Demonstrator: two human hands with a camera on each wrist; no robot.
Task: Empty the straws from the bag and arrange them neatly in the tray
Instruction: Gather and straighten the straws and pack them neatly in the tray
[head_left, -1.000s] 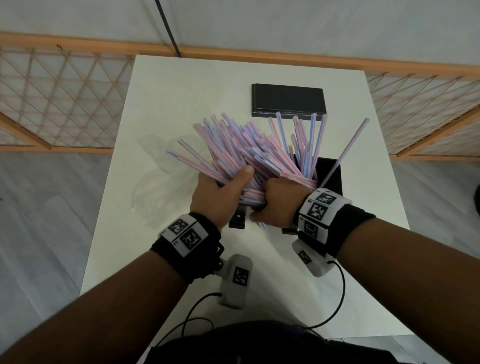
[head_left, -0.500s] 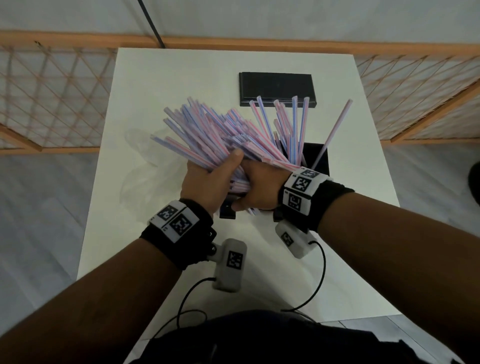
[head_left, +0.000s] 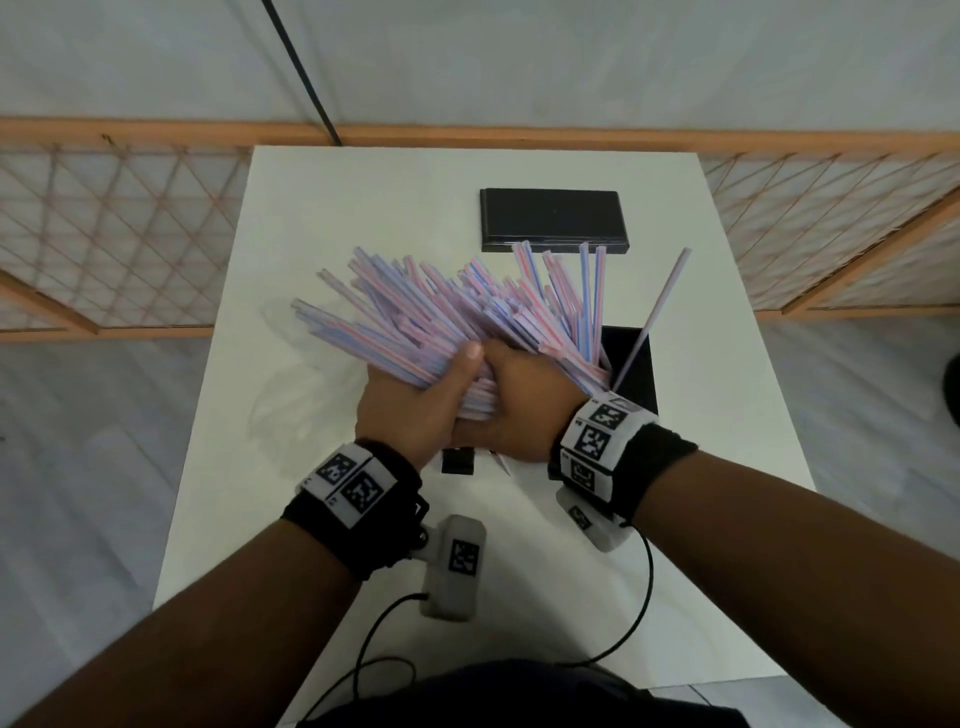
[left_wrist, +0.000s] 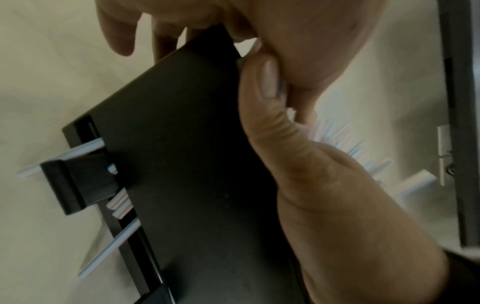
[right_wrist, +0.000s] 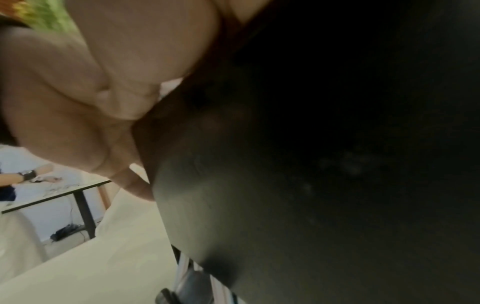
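A thick bundle of pink, blue and white striped straws (head_left: 457, 317) fans up and to the left above the black tray (head_left: 636, 364). My left hand (head_left: 415, 400) grips the bundle's lower end from the left, thumb on top. My right hand (head_left: 524, 405) grips the same end from the right, touching the left hand. The tray lies mostly hidden under both hands; its dark underside (left_wrist: 182, 164) fills the left wrist view with a few straw ends (left_wrist: 122, 203) poking past its edge. One single straw (head_left: 657, 312) leans out of the tray to the right. The clear bag (head_left: 306, 384) lies flat on the table at left.
A black flat lid or box (head_left: 553, 218) lies near the far edge of the white table (head_left: 363, 197). Wooden lattice fencing (head_left: 104, 228) flanks the table on both sides. The wrist camera cables (head_left: 644, 587) trail over the near table edge.
Both hands have closed tighter together on the bundle's base, and the straws now lean lower and more to the left. The single straw at right still leans out.
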